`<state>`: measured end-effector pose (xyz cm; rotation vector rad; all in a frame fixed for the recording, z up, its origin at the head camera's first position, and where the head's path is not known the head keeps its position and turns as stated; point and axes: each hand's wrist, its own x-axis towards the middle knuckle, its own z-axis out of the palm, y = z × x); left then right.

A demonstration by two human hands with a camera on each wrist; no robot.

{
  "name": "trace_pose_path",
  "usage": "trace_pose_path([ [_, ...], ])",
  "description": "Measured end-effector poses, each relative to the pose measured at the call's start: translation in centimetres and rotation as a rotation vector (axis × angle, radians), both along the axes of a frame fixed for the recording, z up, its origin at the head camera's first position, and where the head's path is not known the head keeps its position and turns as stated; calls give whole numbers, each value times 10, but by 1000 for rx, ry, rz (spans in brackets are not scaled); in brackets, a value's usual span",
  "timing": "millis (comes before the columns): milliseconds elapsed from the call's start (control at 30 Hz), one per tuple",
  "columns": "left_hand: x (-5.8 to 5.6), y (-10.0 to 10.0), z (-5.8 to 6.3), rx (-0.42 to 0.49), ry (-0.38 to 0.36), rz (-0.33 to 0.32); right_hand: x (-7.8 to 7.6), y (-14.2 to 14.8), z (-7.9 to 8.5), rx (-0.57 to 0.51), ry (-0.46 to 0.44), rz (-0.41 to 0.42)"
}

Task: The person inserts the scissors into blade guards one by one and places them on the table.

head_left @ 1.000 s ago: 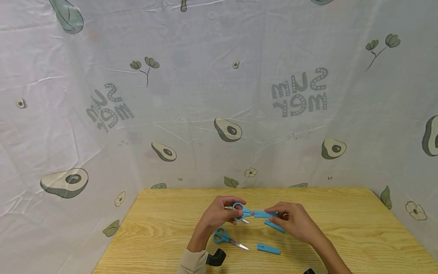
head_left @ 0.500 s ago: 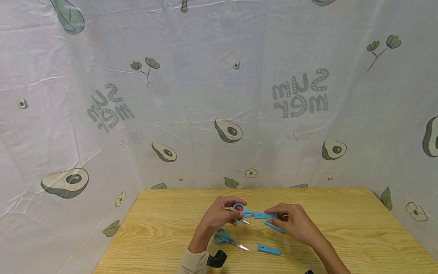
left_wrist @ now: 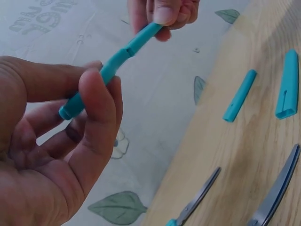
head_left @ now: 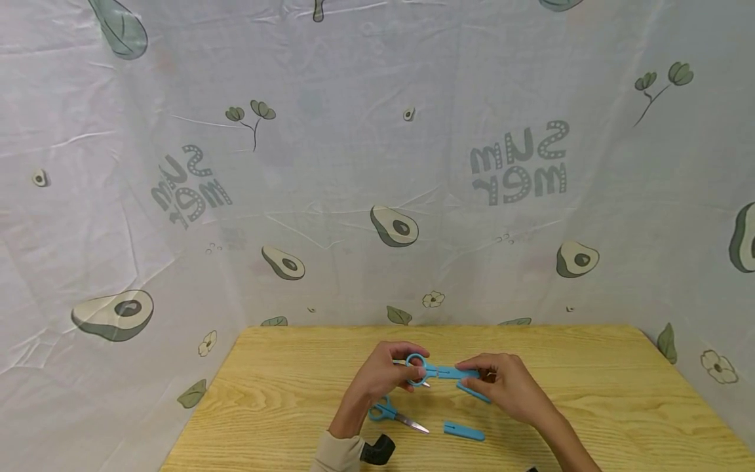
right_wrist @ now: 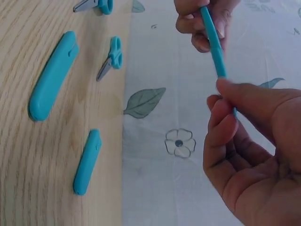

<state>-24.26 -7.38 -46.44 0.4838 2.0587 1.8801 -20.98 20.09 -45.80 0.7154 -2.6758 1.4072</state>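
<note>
My left hand grips light-blue scissors by the handle loops above the table. Pinched between thumb and fingers of my right hand is a blue blade cover, which sits over the blades. Cover and handle meet almost end to end; no metal shows between them in the head view. In the left wrist view the cover and the scissors handle form one slightly bent line. The cover's far end is hidden by my right fingers.
On the wooden table lie uncovered scissors, a second uncovered pair mostly behind my left hand, and two loose covers, the nearer cover and the farther cover. A printed curtain hangs behind.
The scissors in my left hand have moved slightly right, into the cover. The short strip of metal seen earlier between handle and cover is gone from sight. My right hand has hardly moved.
</note>
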Motion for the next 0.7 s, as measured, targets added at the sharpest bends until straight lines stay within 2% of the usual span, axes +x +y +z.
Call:
trace_pose_path([
  [200, 1, 2, 0, 15, -18, -11, 2, -2, 1, 4, 7, 13],
  [467, 2, 1, 1, 2, -67, -71, 1, 3, 0, 68, -4, 59],
  [700, 3, 0, -1, 2, -92, -106, 4, 7, -3, 59, -31, 96],
])
